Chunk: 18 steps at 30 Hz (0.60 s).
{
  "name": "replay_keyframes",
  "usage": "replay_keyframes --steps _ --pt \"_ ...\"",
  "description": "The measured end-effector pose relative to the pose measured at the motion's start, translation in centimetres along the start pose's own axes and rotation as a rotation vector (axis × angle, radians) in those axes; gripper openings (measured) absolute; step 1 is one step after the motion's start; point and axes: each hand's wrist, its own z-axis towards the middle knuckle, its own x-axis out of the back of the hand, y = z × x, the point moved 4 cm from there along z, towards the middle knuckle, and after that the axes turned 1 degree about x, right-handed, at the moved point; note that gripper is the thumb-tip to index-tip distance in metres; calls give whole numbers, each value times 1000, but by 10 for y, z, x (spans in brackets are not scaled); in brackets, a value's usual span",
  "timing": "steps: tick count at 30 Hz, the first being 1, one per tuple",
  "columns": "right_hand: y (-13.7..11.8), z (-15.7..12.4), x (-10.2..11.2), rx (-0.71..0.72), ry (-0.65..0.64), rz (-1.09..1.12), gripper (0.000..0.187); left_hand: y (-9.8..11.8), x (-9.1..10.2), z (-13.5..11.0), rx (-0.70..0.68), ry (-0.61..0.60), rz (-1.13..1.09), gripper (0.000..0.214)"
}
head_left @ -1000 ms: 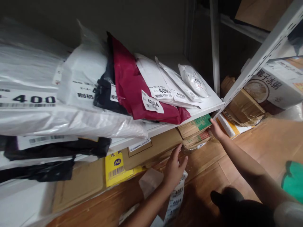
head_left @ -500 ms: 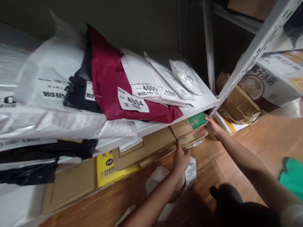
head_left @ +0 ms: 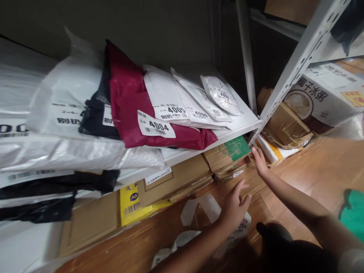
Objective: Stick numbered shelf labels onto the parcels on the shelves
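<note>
Seeing, right of centre in the frame, a brown package [head_left: 218, 157] lying under the edge of the white shelf [head_left: 187, 154], showing a bright green printed panel at its right end. Resting on a second brown package [head_left: 224, 173], showing a patch of red print and bearing a white "4001" label [head_left: 237, 173]. Holding nothing in the left hand [head_left: 235, 203] at lower centre, spreading fingers and thumb apart. Holding the right hand [head_left: 259, 162] beside the green corner, fingers extending loosely, gripping nothing, perhaps just touching; being unable to tell in this blur.

Left hand [head_left: 234, 203] splayed, right hand [head_left: 259, 162] outstretched
</note>
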Motion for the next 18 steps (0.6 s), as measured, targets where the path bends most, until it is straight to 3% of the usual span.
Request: replay_keyframes --steps 2,3,5,6,7,8,11,13,15,18 --pt "-8 -38 2 37 54 12 54 18 11 -10 8 19 -24 36" --pt "-18 -58 -1 49 -20 28 57 27 21 -16 -4 40 -36 32" --pt "-50 -100 -27 26 -593 112 68 49 47 -28 -19 67 -73 26" --pt "-70 -120 -39 -14 -813 116 76 60 61 -33 2 76 -97 25" --pt "-93 -135 -48 -62 -956 117 80 72 76 -38 46 95 -125 26" --pt "-115 -144 -56 -124 -1021 103 77 84 90 -41 111 131 -154 30" --pt "-177 -150 -70 -315 -893 74 47 124 126 -50 333 302 -238 49" --pt "-214 -148 -68 -429 -753 117 45 157 137 -55 445 369 -307 61" --pt "-255 -147 -55 -508 -622 201 50 197 137 -61 501 331 -377 68" --pt "-332 -154 -15 -550 -435 277 54 279 129 -73 466 149 -380 68"
